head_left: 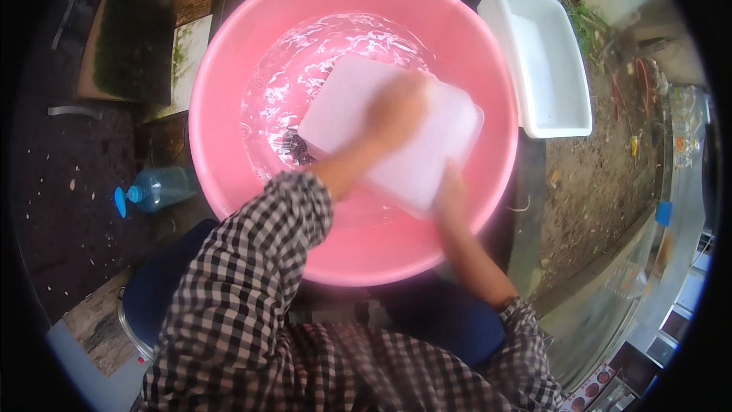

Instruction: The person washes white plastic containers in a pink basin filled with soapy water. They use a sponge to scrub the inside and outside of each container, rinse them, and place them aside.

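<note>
A large round pink plastic basin (229, 51) holds water, with a translucent white rectangular plastic container (349, 91) tilted over it. My left hand (400, 106) is blurred on the container's broad face; whether it holds anything there cannot be made out. At the container's lower right edge, my right hand (452, 191) grips the rim, its fingers partly hidden. Beneath the container's left corner, a small dark thing shows in the water, too unclear to name.
A white rectangular plastic tub (543, 63) stands against the basin's right side. Left of the basin lies a blue pump bottle (163, 189). A mossy block (131, 46) is at the upper left, and bare soil with litter (600, 149) stretches along the right.
</note>
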Motion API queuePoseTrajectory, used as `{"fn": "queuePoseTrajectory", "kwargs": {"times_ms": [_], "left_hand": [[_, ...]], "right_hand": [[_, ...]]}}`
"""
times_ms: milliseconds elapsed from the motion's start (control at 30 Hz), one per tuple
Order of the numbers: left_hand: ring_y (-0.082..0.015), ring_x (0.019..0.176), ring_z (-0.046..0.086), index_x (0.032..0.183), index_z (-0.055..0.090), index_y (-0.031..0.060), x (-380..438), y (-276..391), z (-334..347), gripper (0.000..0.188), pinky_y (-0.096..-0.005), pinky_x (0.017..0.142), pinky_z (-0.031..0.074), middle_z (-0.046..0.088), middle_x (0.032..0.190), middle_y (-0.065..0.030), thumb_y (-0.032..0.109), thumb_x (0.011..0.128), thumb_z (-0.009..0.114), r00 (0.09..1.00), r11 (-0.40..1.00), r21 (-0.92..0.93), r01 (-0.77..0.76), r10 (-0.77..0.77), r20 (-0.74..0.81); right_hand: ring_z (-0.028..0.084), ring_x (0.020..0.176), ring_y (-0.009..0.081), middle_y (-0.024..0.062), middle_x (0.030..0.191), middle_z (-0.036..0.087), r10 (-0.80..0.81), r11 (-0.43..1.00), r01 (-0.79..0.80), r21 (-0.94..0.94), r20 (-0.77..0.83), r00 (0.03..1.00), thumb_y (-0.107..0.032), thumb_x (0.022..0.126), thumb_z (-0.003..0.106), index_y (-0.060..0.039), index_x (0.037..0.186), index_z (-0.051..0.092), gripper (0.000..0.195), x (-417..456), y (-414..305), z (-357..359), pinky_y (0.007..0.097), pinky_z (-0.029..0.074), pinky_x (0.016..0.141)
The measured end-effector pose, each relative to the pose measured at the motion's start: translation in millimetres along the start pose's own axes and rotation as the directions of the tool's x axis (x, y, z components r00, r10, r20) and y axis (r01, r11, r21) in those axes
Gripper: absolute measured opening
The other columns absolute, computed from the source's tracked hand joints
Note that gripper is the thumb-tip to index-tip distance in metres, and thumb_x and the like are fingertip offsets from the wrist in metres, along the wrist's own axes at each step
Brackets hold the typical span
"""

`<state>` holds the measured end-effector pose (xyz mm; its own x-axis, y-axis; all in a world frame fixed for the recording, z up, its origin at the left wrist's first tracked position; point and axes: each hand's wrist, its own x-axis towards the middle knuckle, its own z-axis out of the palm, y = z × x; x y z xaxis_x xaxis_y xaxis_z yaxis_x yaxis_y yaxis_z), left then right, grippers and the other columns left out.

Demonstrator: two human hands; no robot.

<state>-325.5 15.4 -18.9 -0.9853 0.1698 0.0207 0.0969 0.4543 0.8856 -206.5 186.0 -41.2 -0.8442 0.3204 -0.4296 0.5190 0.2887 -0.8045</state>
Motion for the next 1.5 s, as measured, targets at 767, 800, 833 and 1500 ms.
{"fn": "queuePoseTrajectory", "kwargs": {"times_ms": [767, 800, 833, 1500], "left_hand": [[-0.0352, 0.108, 0.055, 0.120, 0.054, 0.0014, 7, -118, -52, 0.035, -0.0417, 0.096, 0.043, 0.058, 0.116, -0.0197, 0.022, 0.095, 0.042, 0.898, 0.903, 0.419, -0.095, 0.259, -0.356], [-0.0350, 0.117, 0.051, 0.126, 0.052, 0.0012, 23, -86, -45, 0.038, -0.0410, 0.103, 0.038, 0.056, 0.124, -0.0193, 0.019, 0.094, 0.045, 0.986, 0.982, 0.186, 0.045, -0.014, -0.166], [-0.0353, 0.122, 0.049, 0.129, 0.051, 0.0012, 26, -45, -33, 0.040, -0.0412, 0.106, 0.036, 0.055, 0.127, -0.0193, 0.018, 0.093, 0.047, 0.996, 0.994, 0.068, 0.082, -0.080, -0.035], [-0.0344, 0.129, 0.044, 0.127, 0.056, 0.0035, -43, -8, -11, 0.041, -0.0487, 0.108, 0.034, 0.051, 0.134, -0.0166, 0.019, 0.089, 0.057, 0.696, 0.691, 0.085, -0.717, 0.710, 0.107]], "right_hand": [[0.061, 0.106, 0.0333, 0.0239, 0.111, 0.063, -0.114, 0.963, 0.121, -0.242, 0.044, 0.993, -0.017, 0.099, 0.042, 0.0027, 0.118, 0.060, 0.033, 3, 12, 0, 0.0430, 0.045, 0.094], [0.060, 0.106, 0.0333, 0.0241, 0.111, 0.063, -0.124, 0.959, 0.123, -0.254, 0.013, 0.992, -0.017, 0.099, 0.042, 0.0028, 0.118, 0.061, 0.033, 5, 17, -2, 0.0429, 0.045, 0.094], [0.060, 0.106, 0.0333, 0.0242, 0.111, 0.063, -0.138, 0.956, 0.130, -0.263, -0.009, 0.990, -0.017, 0.099, 0.042, 0.0029, 0.118, 0.061, 0.033, 7, 23, -3, 0.0429, 0.045, 0.094], [0.061, 0.104, 0.0304, 0.0218, 0.110, 0.064, -0.017, 0.966, 0.016, -0.257, -0.002, 1.000, -0.018, 0.099, 0.042, 0.0017, 0.114, 0.062, 0.032, -6, -4, -12, 0.0408, 0.046, 0.091]]}}
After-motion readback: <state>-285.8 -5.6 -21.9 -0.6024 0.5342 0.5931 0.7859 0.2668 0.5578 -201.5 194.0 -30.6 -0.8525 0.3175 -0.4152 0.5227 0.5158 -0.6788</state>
